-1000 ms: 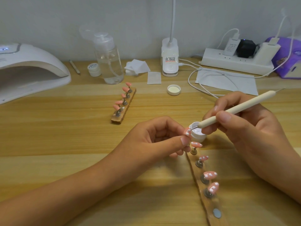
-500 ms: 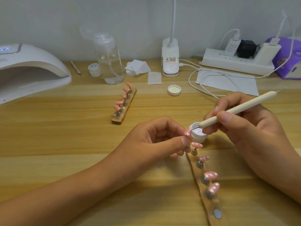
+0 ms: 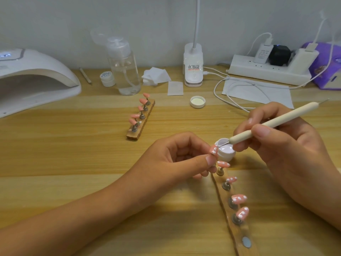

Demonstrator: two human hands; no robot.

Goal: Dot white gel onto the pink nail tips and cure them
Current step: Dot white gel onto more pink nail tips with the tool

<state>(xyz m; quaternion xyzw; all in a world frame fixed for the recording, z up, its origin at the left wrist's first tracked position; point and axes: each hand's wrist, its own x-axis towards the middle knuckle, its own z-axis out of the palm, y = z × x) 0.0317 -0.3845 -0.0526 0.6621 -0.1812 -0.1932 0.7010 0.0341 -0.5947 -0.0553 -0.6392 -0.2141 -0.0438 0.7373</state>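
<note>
Hands at work over a wooden desk point(image 3: 73, 154). The left hand point(image 3: 177, 156) pinches a white-dotted pink nail tip point(image 3: 214, 150) between thumb and fingers, just beside an open pot of white gel point(image 3: 226, 153). The right hand point(image 3: 287, 145) grips a cream dotting tool point(image 3: 273, 122) like a pen, its metal point over the pot. Four dotted tips point(image 3: 239, 198) stand on a near holder strip point(image 3: 239, 235); plain pink tips point(image 3: 143, 101) line a far strip point(image 3: 142, 124). A white curing lamp point(image 3: 36, 78) sits far left.

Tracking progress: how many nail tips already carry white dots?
5: four tips on the near stand, one tip pinched in the left hand. The far stand's look plain.
</note>
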